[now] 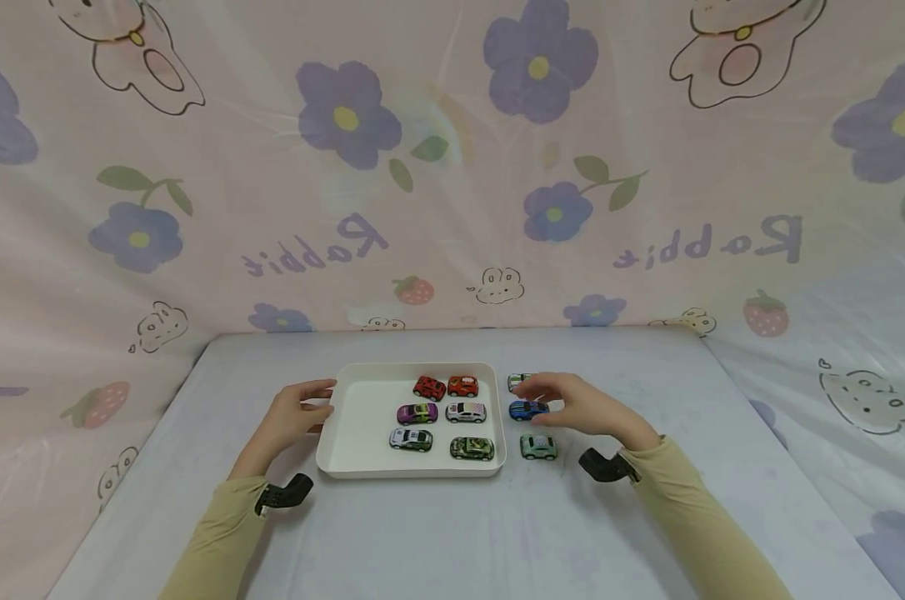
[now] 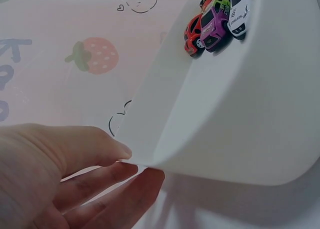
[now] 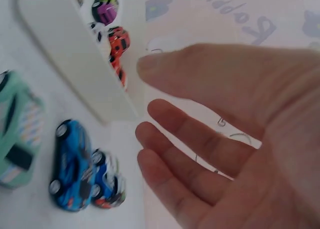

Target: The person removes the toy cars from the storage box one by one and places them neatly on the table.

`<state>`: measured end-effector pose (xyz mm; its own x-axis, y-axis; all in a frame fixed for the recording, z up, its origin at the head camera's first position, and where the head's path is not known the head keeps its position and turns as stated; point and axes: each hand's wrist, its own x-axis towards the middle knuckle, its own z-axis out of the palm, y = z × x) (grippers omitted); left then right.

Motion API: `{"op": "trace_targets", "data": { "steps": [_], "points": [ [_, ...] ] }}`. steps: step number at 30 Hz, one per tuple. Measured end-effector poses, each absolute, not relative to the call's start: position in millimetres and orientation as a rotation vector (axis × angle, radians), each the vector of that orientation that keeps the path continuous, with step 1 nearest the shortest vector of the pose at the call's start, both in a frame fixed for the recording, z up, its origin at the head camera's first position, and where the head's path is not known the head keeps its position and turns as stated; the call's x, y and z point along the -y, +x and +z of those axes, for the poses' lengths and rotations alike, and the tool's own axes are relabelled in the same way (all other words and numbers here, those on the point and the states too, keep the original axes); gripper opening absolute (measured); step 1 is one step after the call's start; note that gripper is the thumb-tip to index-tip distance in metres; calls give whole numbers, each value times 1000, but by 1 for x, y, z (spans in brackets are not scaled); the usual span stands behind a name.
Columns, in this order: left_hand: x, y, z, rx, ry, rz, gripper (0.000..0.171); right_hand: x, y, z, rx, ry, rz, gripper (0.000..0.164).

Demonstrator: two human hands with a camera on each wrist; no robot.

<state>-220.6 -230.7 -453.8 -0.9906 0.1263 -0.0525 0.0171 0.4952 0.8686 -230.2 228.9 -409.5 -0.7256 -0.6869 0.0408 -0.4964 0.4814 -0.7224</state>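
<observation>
A white tray [image 1: 362, 473] holds several toy cars: a purple one [image 1: 417, 413], two red ones at the back [image 1: 463, 386], white ones [image 1: 466, 412] and a camouflage-green one [image 1: 472, 448]. At its left edge rests my left hand [image 1: 295, 412], thumb and fingers apart, the fingertips right at the rim. My right hand [image 1: 583, 407] hovers close by the blue toy car [image 1: 526, 410], just right of the tray. Nothing shows between its parted thumb and fingers in the right wrist view. A mint-green toy car [image 1: 538, 447] sits nearer me; a white-and-green one [image 1: 517, 381] is partly hidden behind the fingers.
A pale cloth covers the table [image 1: 422, 542]. Behind and at both sides hangs a printed curtain [image 1: 452, 208] with flowers and rabbits. Black wrist mounts [image 1: 606, 465] stick out from both sleeves, low over the table.
</observation>
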Motion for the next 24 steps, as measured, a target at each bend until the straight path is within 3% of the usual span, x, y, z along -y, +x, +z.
{"op": "trace_targets", "data": {
  "steps": [24],
  "points": [
    [230,-219,-452,-2614,141,1536,50,-166,-256,-393,-2463,-1128,-1093,42]
  ]
}}
